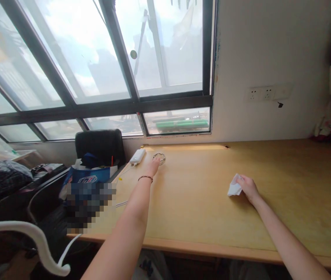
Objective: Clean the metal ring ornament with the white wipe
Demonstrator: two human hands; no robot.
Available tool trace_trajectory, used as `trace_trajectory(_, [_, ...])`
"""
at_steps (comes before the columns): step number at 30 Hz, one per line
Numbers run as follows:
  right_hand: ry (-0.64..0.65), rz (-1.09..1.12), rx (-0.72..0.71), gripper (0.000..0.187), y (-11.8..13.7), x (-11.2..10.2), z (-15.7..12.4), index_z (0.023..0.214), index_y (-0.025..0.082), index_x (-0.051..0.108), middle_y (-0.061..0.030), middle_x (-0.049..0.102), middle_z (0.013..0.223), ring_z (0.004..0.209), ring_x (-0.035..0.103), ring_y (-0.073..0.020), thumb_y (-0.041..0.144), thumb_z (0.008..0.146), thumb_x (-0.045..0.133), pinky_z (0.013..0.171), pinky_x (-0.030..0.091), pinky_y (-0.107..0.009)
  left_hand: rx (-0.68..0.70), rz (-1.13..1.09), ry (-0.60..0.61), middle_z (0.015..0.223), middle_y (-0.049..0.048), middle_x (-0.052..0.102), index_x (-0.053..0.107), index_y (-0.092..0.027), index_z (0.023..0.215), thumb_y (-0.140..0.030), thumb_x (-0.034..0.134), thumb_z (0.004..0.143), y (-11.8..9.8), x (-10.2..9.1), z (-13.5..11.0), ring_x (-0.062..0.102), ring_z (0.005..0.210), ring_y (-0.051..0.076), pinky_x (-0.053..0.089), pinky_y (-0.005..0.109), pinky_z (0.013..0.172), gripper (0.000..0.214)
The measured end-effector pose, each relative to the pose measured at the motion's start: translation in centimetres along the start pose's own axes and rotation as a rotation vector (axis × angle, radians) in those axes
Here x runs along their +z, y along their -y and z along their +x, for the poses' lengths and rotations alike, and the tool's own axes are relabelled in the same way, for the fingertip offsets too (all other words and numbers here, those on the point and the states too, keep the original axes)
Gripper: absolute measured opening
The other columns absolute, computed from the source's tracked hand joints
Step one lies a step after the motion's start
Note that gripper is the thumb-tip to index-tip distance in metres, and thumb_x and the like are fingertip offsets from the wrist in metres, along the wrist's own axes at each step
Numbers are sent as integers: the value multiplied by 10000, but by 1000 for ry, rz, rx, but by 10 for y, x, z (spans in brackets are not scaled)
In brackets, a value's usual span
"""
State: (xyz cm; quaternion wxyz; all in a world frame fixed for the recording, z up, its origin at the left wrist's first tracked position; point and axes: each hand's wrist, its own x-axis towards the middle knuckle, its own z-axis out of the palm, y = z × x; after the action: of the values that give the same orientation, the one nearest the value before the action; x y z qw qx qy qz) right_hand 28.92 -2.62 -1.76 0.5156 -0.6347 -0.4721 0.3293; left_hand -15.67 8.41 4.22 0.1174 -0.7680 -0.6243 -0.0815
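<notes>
My left arm stretches far across the wooden table (pixel 194 186). At its end, my left hand (pixel 153 166) has its fingers on the near left side of a small round dish (pixel 162 157) that looks like clear glass, perhaps an ashtray. Its fingertips are partly lost against the dish. Over the right half of the table, my right hand (pixel 248 188) pinches a folded white tissue (pixel 235 186), which hangs to the left of the fingers close to the tabletop.
A white power strip (pixel 137 156) with a cable lies at the table's left edge. Beyond that edge stand a black chair (pixel 99 146) and a blue bag (pixel 88 177). A white curved tube (pixel 34 231) crosses the lower left. Windows and a wall bound the back.
</notes>
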Motion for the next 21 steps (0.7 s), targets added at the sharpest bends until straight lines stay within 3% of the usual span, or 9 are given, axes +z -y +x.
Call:
trace_trajectory(11, [6, -14, -64, 188, 5, 0, -2, 606, 152, 587, 3, 588, 506, 472, 494, -129, 269, 582, 442, 443, 319, -208, -43, -48, 27, 941, 120, 534, 458, -89, 923, 46, 392, 713, 6, 10, -10, 502, 866, 178, 368, 283, 783, 258])
trace_trajectory(21, [0, 20, -37, 181, 3, 2, 0, 603, 151, 581, -3, 589, 517, 482, 505, -137, 276, 580, 452, 446, 329, -216, -120, -161, -16, 878, 101, 538, 485, -97, 851, 46, 346, 724, 1, 12, -4, 507, 820, 163, 382, 296, 775, 236])
